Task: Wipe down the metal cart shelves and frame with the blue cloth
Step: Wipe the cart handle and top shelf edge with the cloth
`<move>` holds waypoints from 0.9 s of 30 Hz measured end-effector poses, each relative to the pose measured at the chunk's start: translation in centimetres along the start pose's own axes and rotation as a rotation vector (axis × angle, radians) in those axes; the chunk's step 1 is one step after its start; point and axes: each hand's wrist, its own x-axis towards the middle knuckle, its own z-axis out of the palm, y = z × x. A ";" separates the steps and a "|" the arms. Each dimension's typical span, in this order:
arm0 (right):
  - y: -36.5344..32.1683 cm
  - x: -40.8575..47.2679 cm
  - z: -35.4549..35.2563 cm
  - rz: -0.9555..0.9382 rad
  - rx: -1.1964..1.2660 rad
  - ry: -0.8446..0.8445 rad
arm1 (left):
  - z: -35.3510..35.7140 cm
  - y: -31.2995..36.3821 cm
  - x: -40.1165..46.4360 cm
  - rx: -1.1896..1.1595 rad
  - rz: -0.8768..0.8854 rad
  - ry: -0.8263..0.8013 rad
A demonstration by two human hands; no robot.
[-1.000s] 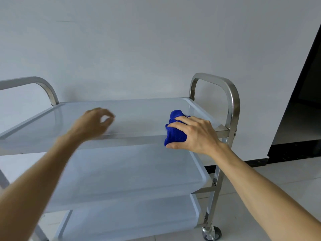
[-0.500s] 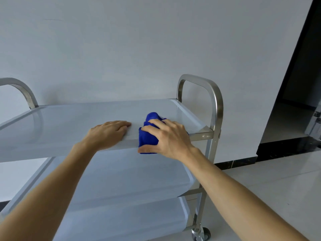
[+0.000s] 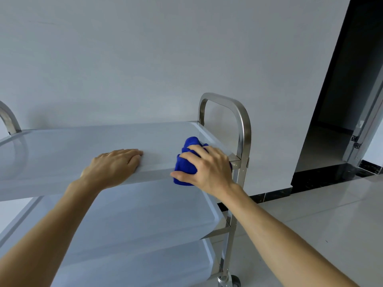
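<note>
Two hands are working at the metal cart (image 3: pixel 241 129): the right hand (image 3: pixel 207 168) is grasping the bunched blue cloth (image 3: pixel 185 162), holding it against the front rim of the top shelf (image 3: pixel 103 139) near the right-hand frame post. The left hand (image 3: pixel 113 165) is lying flat on that rim, fingers straight, just beside the cloth. Two lower shelves (image 3: pixel 134 220) are showing beneath.
</note>
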 end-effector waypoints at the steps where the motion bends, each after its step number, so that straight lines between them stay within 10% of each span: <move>1: -0.3 0.1 0.0 -0.007 0.020 0.006 | -0.1 0.0 -0.1 -0.002 -0.007 0.001; 7: 1.7 0.4 -2.5 -0.039 0.057 0.023 | -1.7 1.9 0.5 0.112 -0.016 0.016; 16: 6.7 5.3 -10.6 0.561 0.241 0.455 | 0.2 12.8 3.3 -0.262 0.304 0.055; 21: 6.5 2.0 -5.8 0.786 0.342 0.208 | 3.3 13.9 4.4 -0.103 0.335 -0.035; 27: 5.7 -1.1 -2.3 0.960 0.360 0.296 | 4.6 12.9 5.3 -0.055 0.343 -0.078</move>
